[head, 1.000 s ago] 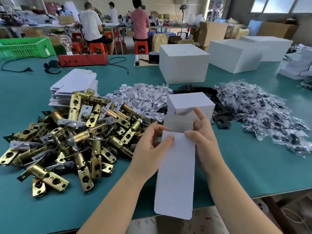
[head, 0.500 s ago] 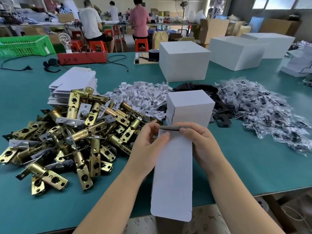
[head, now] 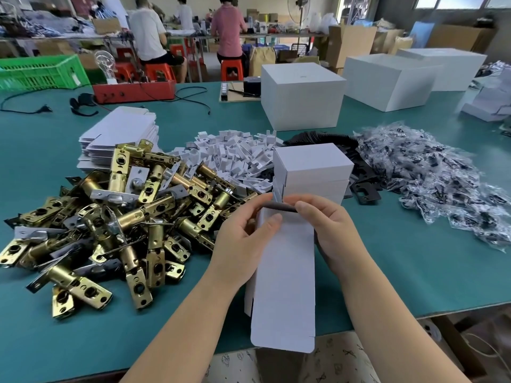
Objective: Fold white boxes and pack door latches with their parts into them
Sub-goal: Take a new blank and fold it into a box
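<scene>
Box blank (head: 284,286) hanging below both-hand grip (head: 279,214)

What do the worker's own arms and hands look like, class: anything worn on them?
Nothing is worn: the left hand and right hand are gloveless, with short, unpainted nails. Both forearms are bare, with no sleeve, watch or ring in view.
</scene>
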Available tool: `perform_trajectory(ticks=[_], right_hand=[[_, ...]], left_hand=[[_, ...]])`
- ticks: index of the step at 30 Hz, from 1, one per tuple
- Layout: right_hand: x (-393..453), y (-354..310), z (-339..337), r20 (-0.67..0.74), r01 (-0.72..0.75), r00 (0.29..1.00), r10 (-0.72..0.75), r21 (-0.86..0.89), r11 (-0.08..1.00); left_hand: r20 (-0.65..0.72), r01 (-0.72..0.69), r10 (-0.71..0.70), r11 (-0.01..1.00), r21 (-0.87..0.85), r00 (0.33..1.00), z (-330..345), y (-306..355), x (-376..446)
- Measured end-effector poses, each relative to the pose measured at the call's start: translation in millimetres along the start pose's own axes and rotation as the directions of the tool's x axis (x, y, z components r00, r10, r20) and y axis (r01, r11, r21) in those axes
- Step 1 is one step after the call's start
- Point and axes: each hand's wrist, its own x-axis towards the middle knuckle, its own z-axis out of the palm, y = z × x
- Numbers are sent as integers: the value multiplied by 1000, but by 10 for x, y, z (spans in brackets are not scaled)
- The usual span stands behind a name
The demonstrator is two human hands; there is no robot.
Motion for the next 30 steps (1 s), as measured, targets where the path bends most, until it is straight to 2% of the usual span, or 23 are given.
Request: perform_trajectory(ticks=[4, 7, 10, 16, 18, 20, 23, 25, 30], right_hand=[[26, 15, -20, -168, 72, 981, -94, -129, 989], [14, 5, -25, -143, 97, 983, -113, -113, 989], [8, 25, -17, -188, 143, 965, -181, -199, 969], [21, 51, -22, -182, 116, 968, -171, -282, 953], [20, 59, -11, -138, 83, 982, -131, -307, 948], [22, 61, -2, -81, 3, 996, -26, -280, 960], [31, 22, -17, -30, -174, 985, 172, -98, 980], [31, 5, -38, 1, -243, 970, 244, -33, 969], [31, -8, -52, 84, -333, 940, 329, 36, 942]], left_hand=[[64, 62, -57, 995, -74, 996, 10, 29, -7], [57, 103, -98, 989, -103, 994, 7, 35, 1], [53, 132, -127, 985, -107, 990, 3, 24, 2], [13, 231, -230, 970, -76, 973, 20, 34, 21], [-38, 280, -282, 959, -51, 959, -9, 29, 38], [-39, 327, -332, 940, -96, 942, -28, 50, 46], [-62, 353, -363, 927, -126, 930, -48, 43, 65], [-79, 370, -382, 920, -133, 921, -60, 39, 79], [77, 476, -470, 862, -173, 879, -163, 39, 136]])
